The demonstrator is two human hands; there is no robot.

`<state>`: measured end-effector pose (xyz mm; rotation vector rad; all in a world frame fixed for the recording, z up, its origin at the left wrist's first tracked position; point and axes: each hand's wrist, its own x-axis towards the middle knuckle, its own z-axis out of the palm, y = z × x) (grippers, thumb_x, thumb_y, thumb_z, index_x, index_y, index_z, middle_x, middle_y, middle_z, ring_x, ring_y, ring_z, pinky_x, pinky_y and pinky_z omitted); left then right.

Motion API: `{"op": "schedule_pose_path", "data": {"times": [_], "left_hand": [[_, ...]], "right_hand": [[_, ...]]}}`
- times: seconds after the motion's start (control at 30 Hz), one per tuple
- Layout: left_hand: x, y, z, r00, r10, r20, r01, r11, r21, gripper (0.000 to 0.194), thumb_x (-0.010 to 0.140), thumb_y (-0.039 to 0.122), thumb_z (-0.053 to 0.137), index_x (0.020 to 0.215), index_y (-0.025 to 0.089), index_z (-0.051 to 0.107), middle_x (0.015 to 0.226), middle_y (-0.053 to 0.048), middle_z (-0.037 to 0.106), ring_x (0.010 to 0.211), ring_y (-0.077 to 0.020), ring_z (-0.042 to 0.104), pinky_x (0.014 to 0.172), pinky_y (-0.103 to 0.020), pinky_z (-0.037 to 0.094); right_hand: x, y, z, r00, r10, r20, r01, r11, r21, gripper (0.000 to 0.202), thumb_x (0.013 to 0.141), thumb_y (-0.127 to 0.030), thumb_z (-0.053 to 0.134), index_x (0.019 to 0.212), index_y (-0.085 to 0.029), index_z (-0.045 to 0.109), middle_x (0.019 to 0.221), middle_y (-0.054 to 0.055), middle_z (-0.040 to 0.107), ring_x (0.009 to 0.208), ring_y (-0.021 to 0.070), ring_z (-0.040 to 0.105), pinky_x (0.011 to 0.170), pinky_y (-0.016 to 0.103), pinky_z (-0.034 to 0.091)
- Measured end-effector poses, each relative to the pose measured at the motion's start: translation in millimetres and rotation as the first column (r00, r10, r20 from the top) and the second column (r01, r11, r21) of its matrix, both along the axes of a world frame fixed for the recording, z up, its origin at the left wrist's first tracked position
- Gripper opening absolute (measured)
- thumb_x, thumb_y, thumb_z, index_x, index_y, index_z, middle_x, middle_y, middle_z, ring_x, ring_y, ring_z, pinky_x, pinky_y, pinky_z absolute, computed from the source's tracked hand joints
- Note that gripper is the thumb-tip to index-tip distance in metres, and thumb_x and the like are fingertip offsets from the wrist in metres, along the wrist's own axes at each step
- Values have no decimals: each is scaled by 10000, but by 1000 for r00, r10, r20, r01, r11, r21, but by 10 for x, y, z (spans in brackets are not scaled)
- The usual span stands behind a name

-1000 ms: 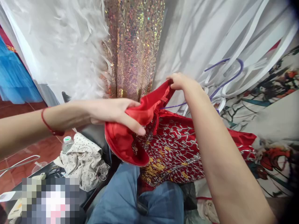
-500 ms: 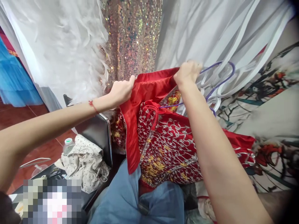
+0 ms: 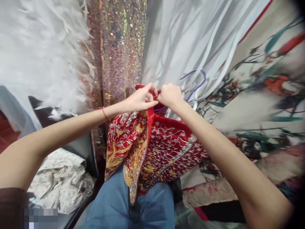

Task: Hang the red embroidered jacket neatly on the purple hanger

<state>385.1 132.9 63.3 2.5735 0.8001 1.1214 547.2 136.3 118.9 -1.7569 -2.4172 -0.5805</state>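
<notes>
A red jacket (image 3: 171,143), thick with silver and gold embroidery, hangs down over my knees. My left hand (image 3: 145,98) bends its fingers and thumb around the red upper edge. Close beside it, my right hand (image 3: 169,95) is closed on the same edge; its fingertips are mostly hidden. A purple hanger (image 3: 202,78) shows just right of my right hand, its lower part covered by the jacket and hand. One front panel of the jacket folds forward, gold side out.
White feathery cloth (image 3: 43,54) and a sequined cloth (image 3: 121,44) hang ahead. White strips (image 3: 221,41) and a flower-patterned cloth (image 3: 257,121) are to the right. A dotted white cloth (image 3: 62,181) lies at lower left, beside a dark chair back (image 3: 82,149).
My hands have come together from a wide hold, and the stretched upper edge of the jacket is now bunched between them. The left panel has turned from red lining to embroidery. The view has shifted right.
</notes>
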Motion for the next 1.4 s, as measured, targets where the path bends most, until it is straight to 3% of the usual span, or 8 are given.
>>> {"op": "schedule_pose_path", "data": {"times": [0.23, 0.5, 0.63, 0.73, 0.8, 0.9, 1.03, 1.4], "left_hand": [[227, 352, -43, 989, 142, -42, -107, 885, 453, 444, 779, 525, 615, 1037, 166, 575, 988, -128, 670, 951, -266, 617, 815, -388, 471], [331, 406, -109, 921, 0, -389, 136, 937, 322, 451, 944, 504, 424, 782, 163, 670, 608, -60, 640, 531, -154, 564, 539, -277, 334], [266, 315, -85, 935, -107, -338, 178, 966, 187, 462, 965, 490, 383, 860, 175, 705, 538, -25, 575, 496, -142, 526, 537, -285, 338], [261, 237, -30, 921, -234, -312, 250, 968, 11, 488, 961, 511, 392, 736, 164, 651, 512, -2, 520, 477, -107, 459, 517, -272, 335], [263, 193, -2, 897, -355, -263, 318, 932, -174, 522, 960, 542, 394, 664, 160, 593, 519, 2, 518, 476, -88, 438, 490, -251, 341], [255, 151, 10, 847, -506, -163, 392, 802, -451, 575, 958, 586, 383, 622, 157, 565, 520, -7, 542, 461, -79, 448, 439, -222, 346], [231, 152, -24, 837, -543, -67, 400, 691, -602, 587, 935, 618, 427, 614, 149, 575, 527, -21, 569, 442, -73, 459, 423, -202, 354], [219, 146, -27, 834, -552, -16, 343, 541, -768, 628, 893, 677, 447, 616, 143, 630, 523, -23, 583, 442, -88, 417, 471, -239, 349]], "right_hand": [[304, -377, -57, 983, 31, 179, -52, 992, 114, 353, 852, -215, 401, 988, -142, 719, 939, 143, 698, 828, 230, 613, 655, 326, 359], [383, -589, -324, 968, 232, 91, -248, 928, 277, 348, 913, -147, 350, 1067, -177, 660, 1109, 136, 645, 1048, 247, 561, 858, 388, 446], [641, -949, -573, 920, 99, -379, 132, 832, 539, 417, 956, -273, 282, 1211, -210, 605, 1254, 149, 590, 1238, 249, 512, 1022, 413, 435], [1029, -1095, -662, 644, -96, -759, 346, 922, 177, 433, 956, -387, 303, 1166, -218, 642, 1061, 118, 667, 1012, 249, 636, 888, 397, 505], [1268, -1056, -637, 568, -217, -794, 34, 970, -240, 425, 901, -491, 460, 1059, -177, 700, 944, 92, 701, 878, 227, 661, 830, 363, 522], [1427, -853, -534, 663, -244, -708, -375, 711, -595, 450, 782, -540, 660, 967, -140, 746, 914, 68, 726, 845, 179, 663, 846, 305, 516], [1352, -619, -505, 723, -127, -679, -497, 587, -639, 479, 796, -562, 669, 1010, -141, 751, 935, 60, 739, 813, 122, 658, 812, 247, 510], [1107, -628, -625, 668, -183, -721, -476, 640, -603, 573, 756, -713, 605, 704, -146, 669, 683, 39, 663, 639, 112, 584, 622, 233, 466]]}}
